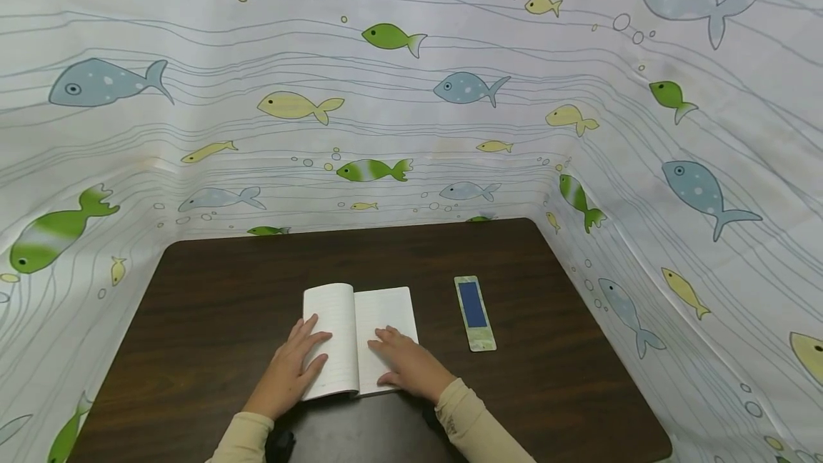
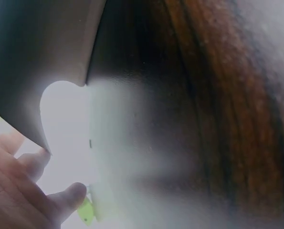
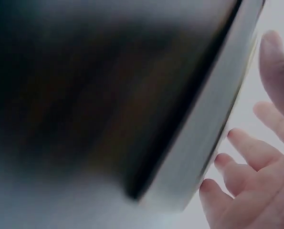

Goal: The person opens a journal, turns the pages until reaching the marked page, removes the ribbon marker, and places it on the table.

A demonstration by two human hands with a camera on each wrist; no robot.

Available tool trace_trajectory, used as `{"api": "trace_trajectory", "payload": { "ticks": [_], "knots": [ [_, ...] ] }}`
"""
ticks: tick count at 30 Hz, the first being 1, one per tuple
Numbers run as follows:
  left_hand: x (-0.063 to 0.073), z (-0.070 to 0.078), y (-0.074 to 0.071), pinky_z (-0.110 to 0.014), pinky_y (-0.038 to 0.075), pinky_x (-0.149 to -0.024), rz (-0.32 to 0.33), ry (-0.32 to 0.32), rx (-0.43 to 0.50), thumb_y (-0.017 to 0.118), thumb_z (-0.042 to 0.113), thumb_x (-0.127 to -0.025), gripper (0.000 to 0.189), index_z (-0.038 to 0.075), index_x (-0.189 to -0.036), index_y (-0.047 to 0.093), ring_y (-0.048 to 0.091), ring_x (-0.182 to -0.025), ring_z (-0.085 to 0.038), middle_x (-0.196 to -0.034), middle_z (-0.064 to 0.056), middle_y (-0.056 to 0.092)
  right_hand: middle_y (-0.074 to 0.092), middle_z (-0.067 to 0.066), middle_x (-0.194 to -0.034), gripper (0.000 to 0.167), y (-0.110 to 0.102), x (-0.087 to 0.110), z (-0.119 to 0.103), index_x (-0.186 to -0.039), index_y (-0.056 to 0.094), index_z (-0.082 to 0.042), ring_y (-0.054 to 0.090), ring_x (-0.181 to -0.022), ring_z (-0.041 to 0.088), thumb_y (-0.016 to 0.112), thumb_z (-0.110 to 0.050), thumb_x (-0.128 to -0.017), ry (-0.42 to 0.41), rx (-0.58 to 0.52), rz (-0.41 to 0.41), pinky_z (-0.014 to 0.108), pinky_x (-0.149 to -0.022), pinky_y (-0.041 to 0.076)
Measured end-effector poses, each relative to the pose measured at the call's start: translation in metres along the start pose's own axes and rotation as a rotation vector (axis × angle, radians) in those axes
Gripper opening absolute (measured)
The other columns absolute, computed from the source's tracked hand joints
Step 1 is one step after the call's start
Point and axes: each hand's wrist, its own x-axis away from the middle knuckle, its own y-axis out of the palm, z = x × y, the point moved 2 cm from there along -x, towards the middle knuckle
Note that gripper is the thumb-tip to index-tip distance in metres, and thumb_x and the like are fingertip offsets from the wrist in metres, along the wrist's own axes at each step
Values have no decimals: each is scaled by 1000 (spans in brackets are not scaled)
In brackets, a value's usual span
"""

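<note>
An open notebook with lined white pages lies near the front of the dark table. My left hand rests on the left page along its outer edge, fingers spread. On the lower part of the right page lies my right hand, its fingers extended and a little apart. Up close in the left wrist view, the left hand is beside a shaded, curved sheet of the notebook. In the right wrist view, the thick page edge of the notebook runs alongside the fingers of the right hand.
To the right of the notebook lies a flat, narrow pale-green rectangle with a dark blue panel. The brown wooden table has rounded far corners. A white fish-print curtain encloses its back and sides.
</note>
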Motion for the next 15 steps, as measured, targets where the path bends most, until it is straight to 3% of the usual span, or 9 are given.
{"api": "trace_trajectory", "payload": {
  "ticks": [3, 7, 11, 15],
  "knots": [
    [0, 0, 0, -73, 35, -100, 1, 9, 0, 69, 21, -98, 33, 16, -130, 66, 33, -145, -48, -158, -16, 41, 44, 10, -158, 80, 0, 3, 11, -149, 52, -13, 38, -147, 29, 80, -46, -82, 23, 24, -16, 46, -114, 39],
    [0, -1, -1, -73, 35, -101, -6, 9, 4, 69, 20, -98, 33, 16, -130, 66, 32, -145, -47, -158, -17, 41, 38, 6, -162, 95, -3, 5, 23, -152, 48, -14, 32, -150, 27, 87, -46, -72, 70, 19, -95, 53, -112, 40],
    [1, -1, -1, -73, 35, -101, -14, 1, 5, 69, 21, -98, 33, 16, -131, 66, 32, -146, -47, -159, -16, 40, 32, 1, -165, 104, -6, 5, 30, -156, 42, -16, 25, -153, 23, 89, -45, -69, 113, 6, -173, 57, -111, 39],
    [1, -1, -1, -73, 35, -101, -14, -1, 8, 69, 21, -98, 34, 16, -131, 65, 32, -146, -46, -159, -16, 40, 32, 0, -165, 104, -7, 3, 32, -156, 42, -17, 24, -153, 22, 90, -44, -68, 128, -6, -185, 57, -111, 38]
  ]
}}
